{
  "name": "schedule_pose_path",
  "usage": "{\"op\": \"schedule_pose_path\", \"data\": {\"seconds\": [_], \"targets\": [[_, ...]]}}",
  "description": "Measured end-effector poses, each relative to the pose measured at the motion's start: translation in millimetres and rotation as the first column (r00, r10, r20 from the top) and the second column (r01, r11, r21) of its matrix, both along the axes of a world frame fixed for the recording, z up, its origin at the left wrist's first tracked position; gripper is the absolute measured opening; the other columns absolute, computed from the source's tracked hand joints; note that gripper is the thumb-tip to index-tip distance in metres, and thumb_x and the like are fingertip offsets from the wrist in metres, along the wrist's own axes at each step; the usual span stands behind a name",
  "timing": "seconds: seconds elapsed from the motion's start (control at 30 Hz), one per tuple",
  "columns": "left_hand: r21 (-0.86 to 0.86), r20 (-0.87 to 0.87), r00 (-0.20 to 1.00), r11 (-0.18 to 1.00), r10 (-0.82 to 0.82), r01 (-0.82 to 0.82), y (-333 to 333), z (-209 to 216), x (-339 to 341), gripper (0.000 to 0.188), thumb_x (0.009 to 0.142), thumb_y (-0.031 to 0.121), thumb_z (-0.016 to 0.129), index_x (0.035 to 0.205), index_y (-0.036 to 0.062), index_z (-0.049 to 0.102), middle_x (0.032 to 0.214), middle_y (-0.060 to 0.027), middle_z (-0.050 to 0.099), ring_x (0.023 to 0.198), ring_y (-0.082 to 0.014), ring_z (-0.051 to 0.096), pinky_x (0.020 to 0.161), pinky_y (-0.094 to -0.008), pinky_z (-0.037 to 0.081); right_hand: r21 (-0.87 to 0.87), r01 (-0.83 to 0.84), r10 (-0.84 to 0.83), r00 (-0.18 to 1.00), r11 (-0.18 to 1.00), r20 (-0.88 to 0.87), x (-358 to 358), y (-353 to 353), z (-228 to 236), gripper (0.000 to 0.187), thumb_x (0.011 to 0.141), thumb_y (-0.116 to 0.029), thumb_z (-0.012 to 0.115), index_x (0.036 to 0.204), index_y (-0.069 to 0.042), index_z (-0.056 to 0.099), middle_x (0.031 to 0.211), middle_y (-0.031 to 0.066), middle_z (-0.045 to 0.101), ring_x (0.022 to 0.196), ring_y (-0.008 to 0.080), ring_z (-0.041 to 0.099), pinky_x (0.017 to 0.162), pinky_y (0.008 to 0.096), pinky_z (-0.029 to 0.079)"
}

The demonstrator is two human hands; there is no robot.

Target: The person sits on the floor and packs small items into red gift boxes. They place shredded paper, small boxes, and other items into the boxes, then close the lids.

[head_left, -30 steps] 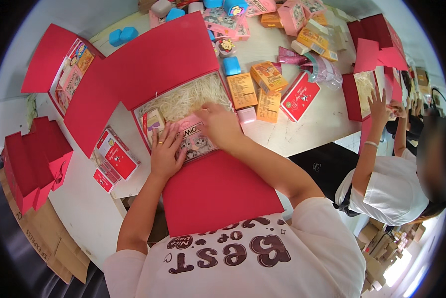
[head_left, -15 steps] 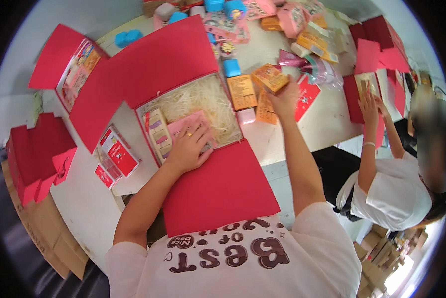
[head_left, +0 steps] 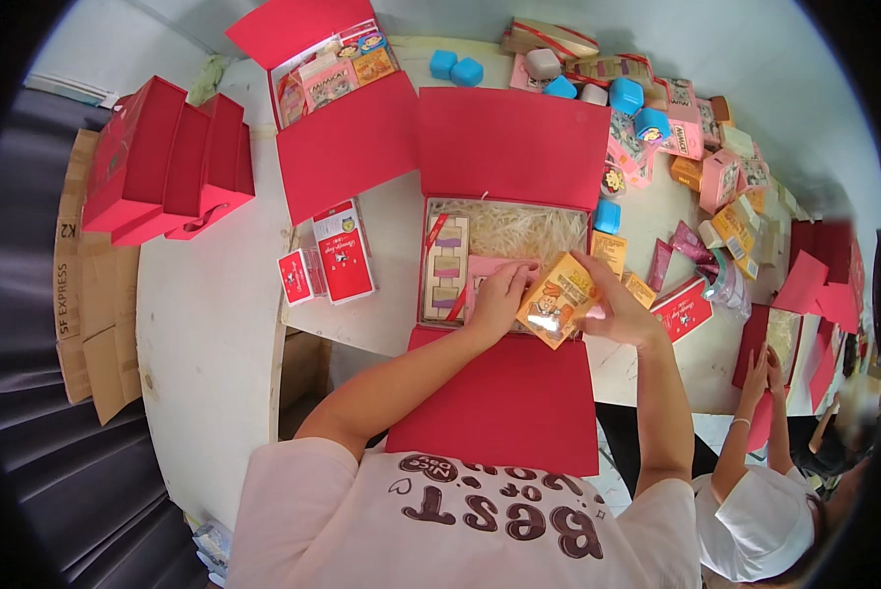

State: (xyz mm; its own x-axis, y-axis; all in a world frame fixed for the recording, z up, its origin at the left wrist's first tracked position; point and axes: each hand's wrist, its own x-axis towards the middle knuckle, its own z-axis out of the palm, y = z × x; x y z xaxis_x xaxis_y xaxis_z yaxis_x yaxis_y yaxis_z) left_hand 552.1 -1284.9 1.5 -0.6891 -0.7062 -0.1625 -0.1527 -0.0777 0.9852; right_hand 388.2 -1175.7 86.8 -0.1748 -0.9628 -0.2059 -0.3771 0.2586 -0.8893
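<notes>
My right hand grips a small orange box with a cartoon picture, held tilted over the near right part of an open red gift box. My left hand, fingers bent together, meets the orange box's left edge; its fingertips are partly hidden. Under that hand a pink packet shows in the gift box. Along the left wall stands a long cream box with purple pieces and a red band. Pale shredded filler covers the back of the gift box.
Another open red box, filled, stands back left. Red card packs lie left; stacked red boxes stand farther left. Orange boxes, blue containers and pink packets crowd the right. A co-worker's hands work at another red box.
My right hand has brought the orange box from the table at right to over the gift box. My left hand has drawn in from lying on the pink packet. The view has turned left.
</notes>
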Motion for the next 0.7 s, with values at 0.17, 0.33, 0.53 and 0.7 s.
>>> {"op": "schedule_pose_path", "data": {"seconds": [0.17,0.33,0.53,0.7], "targets": [[-0.626,0.182,0.98,0.778,0.075,0.057,3,10,8,0.03,0.091,0.015,0.043,0.117,0.0018,0.05,0.113,-0.0161,0.056,0.107,-0.0267,0.052,0.088,-0.0382,0.041,0.08,-0.058,0.058,0.998,0.995,0.002,-17,-30,-18,0.045,0.076,-0.001,0.062,0.12,-0.004,0.054,0.109,0.0091,0.051,0.104,0.0208,0.051,0.089,0.0292,0.041],[-0.699,0.462,0.88,0.567,-0.108,0.436,-22,-21,25,0.074,0.085,0.036,0.048,0.137,-0.006,0.018,0.146,-0.0204,0.015,0.137,-0.0339,0.006,0.11,-0.0452,0.008,0.062,-0.151,0.158,0.98,0.987,-0.122,-12,-41,-41,0.042,0.077,0.0,0.062,0.118,-0.007,0.056,0.11,0.0111,0.05,0.102,0.0248,0.051,0.087,0.0287,0.042],[-0.649,0.495,0.864,0.621,-0.093,0.439,-24,-18,28,0.07,0.078,0.034,0.059,0.129,-0.0069,0.034,0.131,-0.0204,0.035,0.12,-0.0369,0.032,0.104,-0.0458,0.02,0.124,-0.034,0.04,0.998,0.992,-0.042,-16,-26,-64,0.032,0.074,-0.005,0.066,0.105,-0.003,0.062,0.096,0.0076,0.059,0.103,0.0216,0.049,0.087,0.0292,0.041],[-0.702,0.454,0.89,0.599,-0.042,0.386,-29,-30,33,0.066,0.075,0.034,0.063,0.127,-0.0015,0.041,0.125,-0.0182,0.039,0.115,-0.0359,0.033,0.101,-0.0471,0.022,-0.186,-0.241,0.003,0.617,0.953,-0.787,-1,-21,-76,0.026,0.062,-0.017,0.067,0.088,-0.016,0.069,0.082,0.001,0.059,0.094,0.0212,0.048,0.088,0.0364,0.037]]}}
